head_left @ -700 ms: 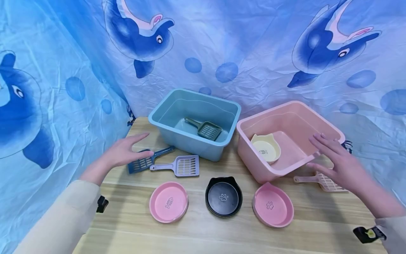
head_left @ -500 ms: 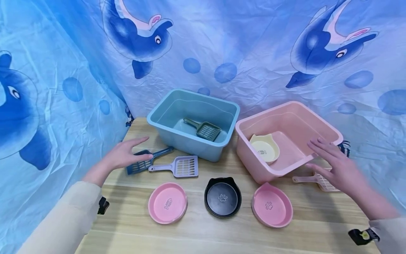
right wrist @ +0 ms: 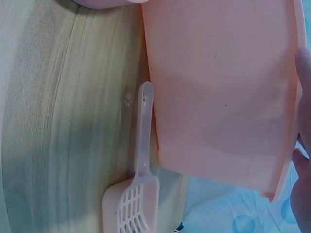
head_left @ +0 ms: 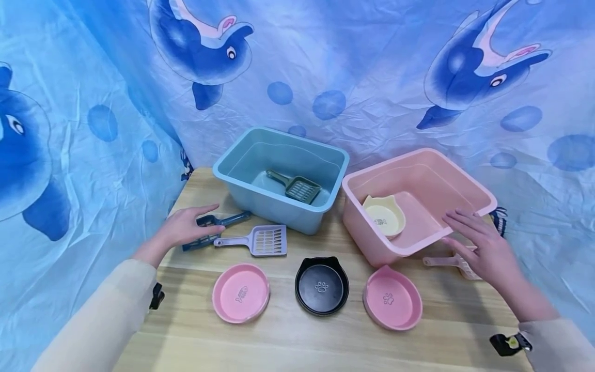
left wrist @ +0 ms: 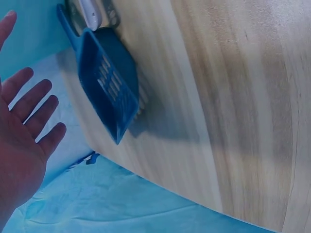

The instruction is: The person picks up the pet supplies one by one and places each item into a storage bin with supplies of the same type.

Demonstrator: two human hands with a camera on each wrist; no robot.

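Note:
My left hand (head_left: 182, 226), fingers spread and holding nothing, hovers over the blue litter scoop (head_left: 238, 218) and partly covers it in the head view. Beside that scoop lies a lavender litter scoop (head_left: 268, 241). My right hand (head_left: 485, 250) is at the near right rim of the pink litter box (head_left: 372, 235), its fingers extended over the edge. In the right wrist view, fingertips (right wrist: 303, 63) lie right at the box's rim. A pale pink litter scoop (right wrist: 145, 131) rests on the table below that hand, its head partly hidden in the head view.
A blue litter box (head_left: 267, 204) holds a dark green scoop (head_left: 301, 189). A cream cat-eared bowl (head_left: 385, 217) sits inside the pink box. Along the front of the table (head_left: 279, 346) stand a round pink bowl (head_left: 240, 293), a black bowl (head_left: 322, 285) and another pink bowl (head_left: 392, 298).
My right hand has come slightly lower and closer to the pink box's rim. My left hand has shifted a little right over the blue scoop. The head view has drifted slightly.

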